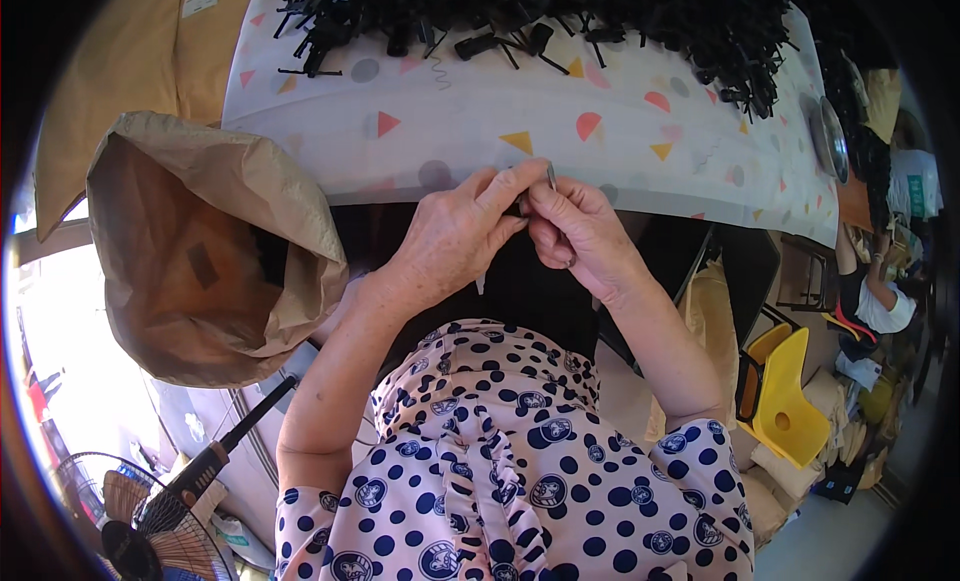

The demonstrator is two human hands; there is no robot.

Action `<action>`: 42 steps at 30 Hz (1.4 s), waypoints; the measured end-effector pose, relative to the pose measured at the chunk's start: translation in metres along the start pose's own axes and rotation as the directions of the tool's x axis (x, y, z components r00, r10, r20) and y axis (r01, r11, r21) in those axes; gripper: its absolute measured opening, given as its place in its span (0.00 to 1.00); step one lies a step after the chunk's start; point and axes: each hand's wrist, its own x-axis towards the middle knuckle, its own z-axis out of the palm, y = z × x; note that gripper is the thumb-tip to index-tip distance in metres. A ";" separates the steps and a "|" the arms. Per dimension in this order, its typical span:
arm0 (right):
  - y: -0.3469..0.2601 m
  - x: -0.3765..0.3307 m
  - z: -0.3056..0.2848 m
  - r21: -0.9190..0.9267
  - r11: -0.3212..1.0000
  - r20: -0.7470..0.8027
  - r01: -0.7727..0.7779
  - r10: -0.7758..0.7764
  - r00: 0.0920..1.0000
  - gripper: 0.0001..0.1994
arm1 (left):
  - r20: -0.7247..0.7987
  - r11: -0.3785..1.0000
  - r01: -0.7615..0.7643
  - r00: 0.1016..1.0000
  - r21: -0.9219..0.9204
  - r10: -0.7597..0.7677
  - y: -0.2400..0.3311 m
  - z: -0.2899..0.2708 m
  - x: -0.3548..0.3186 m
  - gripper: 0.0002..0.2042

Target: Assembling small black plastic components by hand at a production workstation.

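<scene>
My left hand (455, 229) and my right hand (585, 229) meet just off the near edge of the table, fingertips together. Between the right thumb and fingers sits a thin grey metal piece (551, 177), its narrow end sticking up; its exact kind does not show. The left fingers are pinched close against it, and what they hold is mostly hidden, with only a dark speck visible. Beyond both hands, a big heap of small black plastic parts (560, 16) with thin stems covers the far side of the table.
A patterned white cloth (330, 161) covers the table. To the left stands an open brown paper sack (130, 241), with a fan (135, 541) below it. A round metal dish (829, 141) lies at the table's right end. Yellow chairs (790, 411) and another person (880, 301) are farther right.
</scene>
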 end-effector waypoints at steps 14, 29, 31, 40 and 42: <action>0.013 0.003 0.015 -0.477 0.800 0.008 0.364 -0.410 0.912 0.21 | -0.124 0.629 0.184 0.902 -0.755 -0.414 0.010 0.014 -0.006 0.16; 0.030 0.011 0.011 -0.332 0.847 -0.036 0.415 -0.451 0.892 0.18 | -0.302 0.886 0.165 0.899 -0.433 -0.315 0.018 0.022 0.000 0.15; 0.028 0.010 0.013 -0.343 0.844 -0.045 0.413 -0.453 0.890 0.18 | -0.327 0.904 0.139 0.901 -0.405 -0.285 0.018 0.022 -0.001 0.16; 0.004 0.012 0.019 -0.346 0.906 -0.028 0.242 -0.268 0.963 0.15 | -0.396 0.994 0.071 0.913 -0.081 -0.097 0.013 0.013 -0.006 0.18; -0.001 0.014 0.019 -0.514 0.819 0.018 0.253 -0.285 0.958 0.14 | -0.351 0.989 0.122 0.925 -0.080 -0.143 0.013 0.011 -0.006 0.18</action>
